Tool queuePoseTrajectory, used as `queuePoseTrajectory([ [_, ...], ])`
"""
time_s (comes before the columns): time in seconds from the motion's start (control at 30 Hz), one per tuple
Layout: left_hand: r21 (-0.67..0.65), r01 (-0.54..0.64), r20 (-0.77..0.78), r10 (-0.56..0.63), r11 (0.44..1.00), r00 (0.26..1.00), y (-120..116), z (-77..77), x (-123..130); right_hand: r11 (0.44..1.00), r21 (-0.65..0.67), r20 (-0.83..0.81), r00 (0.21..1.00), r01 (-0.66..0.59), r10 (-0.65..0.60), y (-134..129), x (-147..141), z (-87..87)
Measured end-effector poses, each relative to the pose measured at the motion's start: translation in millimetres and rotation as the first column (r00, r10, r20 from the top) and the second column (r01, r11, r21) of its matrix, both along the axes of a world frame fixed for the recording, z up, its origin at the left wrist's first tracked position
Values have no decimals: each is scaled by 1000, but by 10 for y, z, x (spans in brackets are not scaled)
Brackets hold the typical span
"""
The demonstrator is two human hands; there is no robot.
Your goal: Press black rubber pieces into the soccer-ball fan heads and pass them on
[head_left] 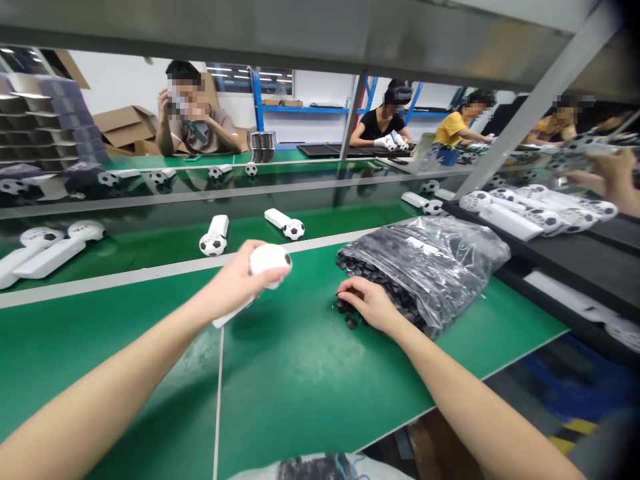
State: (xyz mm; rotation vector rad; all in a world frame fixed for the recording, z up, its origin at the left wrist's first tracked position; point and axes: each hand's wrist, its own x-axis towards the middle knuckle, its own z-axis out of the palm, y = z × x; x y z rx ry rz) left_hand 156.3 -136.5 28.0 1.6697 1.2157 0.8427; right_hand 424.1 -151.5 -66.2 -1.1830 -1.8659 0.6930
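My left hand (240,277) is wrapped round a white device (269,259) with a football-patterned head, held above the green work surface (285,373). The device's white handle shows below the palm. To the right, my right hand (367,303) has its fingertips pinched together at the edge of a pile of small black parts (351,321). Whether a part is between those fingertips is too small to tell. The pile spills from the mouth of a clear plastic bag (450,267) lying behind and beside this hand.
Football-headed devices lie on the belt (135,247) beyond a pale edge strip. At right, a black tray (565,257) holds several more. Several people sit opposite. A slanted metal post (530,100) stands at right; another person's hand (617,177) is near the tray.
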Motion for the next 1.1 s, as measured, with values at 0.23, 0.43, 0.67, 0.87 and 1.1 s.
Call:
queuePoseTrajectory([
  [0.23,80,428,-712,-249,900,656,-38,-487,357,1000,5,-128,992,1,-1,-77,-168,180],
  [0.43,80,437,-608,-304,896,733,9,-609,223,990,-79,-237,967,-113,92,-237,-440,151],
  [0.67,112,370,-572,-245,922,783,-118,-608,285,996,30,-102,991,-89,92,-312,-637,89],
  [0.87,135,363,-575,-226,922,786,-91,-624,268,997,-74,-178,984,-20,6,-275,-615,-41],
  [1.1,145,351,-571,-212,925,793,-76,-666,266,985,-150,-151,987,-86,63,-268,-651,-47],
])
